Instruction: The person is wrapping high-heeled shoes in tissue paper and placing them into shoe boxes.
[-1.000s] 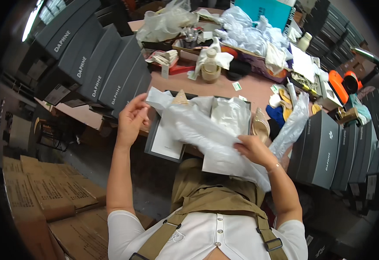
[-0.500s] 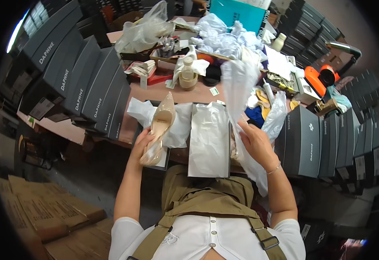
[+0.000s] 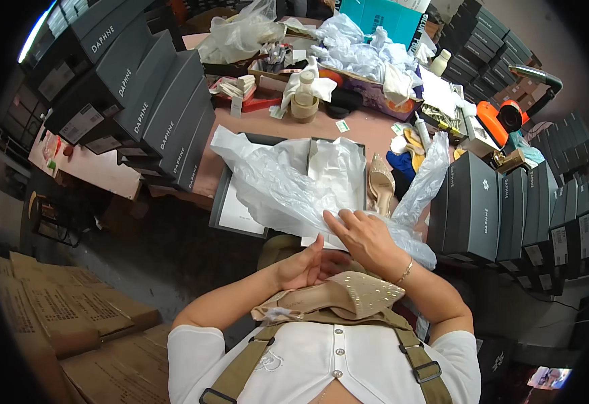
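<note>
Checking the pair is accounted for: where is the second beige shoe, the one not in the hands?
In the head view the second beige shoe stands at centre right on the table, against the right edge of the open grey shoebox, between its white tissue paper and a clear plastic bag.

Beige studded shoe (image 3: 348, 299), white tissue paper (image 3: 294, 182), dark grey boxes (image 3: 153, 101), orange tape dispenser (image 3: 500, 118), pinkish table (image 3: 348, 128)

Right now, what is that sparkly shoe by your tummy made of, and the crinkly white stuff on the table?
The beige pointed shoe looks like soft matte fabric or suede-like leather, since it does not shine; its toe is dotted with tiny glinting studs, perhaps metal or rhinestones. The left hand holds it. The crinkly wrapping under the right hand looks like thin plastic film or tissue: it is see-through in places, wrinkled and slightly glossy.
</note>
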### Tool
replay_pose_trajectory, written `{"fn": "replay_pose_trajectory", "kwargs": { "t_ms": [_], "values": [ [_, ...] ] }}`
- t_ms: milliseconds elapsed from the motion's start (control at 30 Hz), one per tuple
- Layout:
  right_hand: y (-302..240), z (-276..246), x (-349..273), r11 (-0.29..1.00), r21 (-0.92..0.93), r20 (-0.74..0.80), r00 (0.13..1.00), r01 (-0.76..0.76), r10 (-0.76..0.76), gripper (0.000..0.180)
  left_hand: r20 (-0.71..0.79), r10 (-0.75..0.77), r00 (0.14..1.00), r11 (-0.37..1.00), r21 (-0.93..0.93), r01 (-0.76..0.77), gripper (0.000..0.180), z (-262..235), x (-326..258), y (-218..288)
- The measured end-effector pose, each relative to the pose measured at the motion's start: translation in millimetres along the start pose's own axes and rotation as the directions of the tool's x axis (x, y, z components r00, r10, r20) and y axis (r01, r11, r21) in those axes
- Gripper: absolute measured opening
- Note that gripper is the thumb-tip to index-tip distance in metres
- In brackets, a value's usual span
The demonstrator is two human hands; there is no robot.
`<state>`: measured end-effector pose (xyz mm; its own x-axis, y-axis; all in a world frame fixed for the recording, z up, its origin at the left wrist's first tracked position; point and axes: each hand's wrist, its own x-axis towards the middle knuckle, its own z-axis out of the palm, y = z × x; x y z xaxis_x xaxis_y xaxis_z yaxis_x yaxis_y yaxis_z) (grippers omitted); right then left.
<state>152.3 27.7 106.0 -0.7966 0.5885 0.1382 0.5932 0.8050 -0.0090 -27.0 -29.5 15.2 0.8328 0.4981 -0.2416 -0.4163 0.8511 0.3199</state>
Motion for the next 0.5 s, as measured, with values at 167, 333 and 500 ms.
{"fn": "replay_pose_trajectory", "kwargs": {
  "t_ms": [167, 333, 500],
  "values": [
    [0, 25, -47, 0.953, 0.231, -0.020, 0.979, -0.195, 0.205, 0.049, -0.240, 0.138, 0.961, 0.945, 0.322, -0.055, 0.052, 0, 24, -12],
    [12, 21, -61, 0.751, 0.500, 0.185, 0.900, -0.431, 0.394, 0.045, -0.275, 0.230, 0.934, 0.951, 0.269, -0.155, 0.046, 9, 26, -8],
    [21, 11, -49, 0.836, 0.526, 0.065, 0.987, -0.157, 0.144, 0.048, -0.256, 0.327, 0.910, 0.919, 0.312, -0.242, 0.075, -5, 31, -7]
  ]
}}
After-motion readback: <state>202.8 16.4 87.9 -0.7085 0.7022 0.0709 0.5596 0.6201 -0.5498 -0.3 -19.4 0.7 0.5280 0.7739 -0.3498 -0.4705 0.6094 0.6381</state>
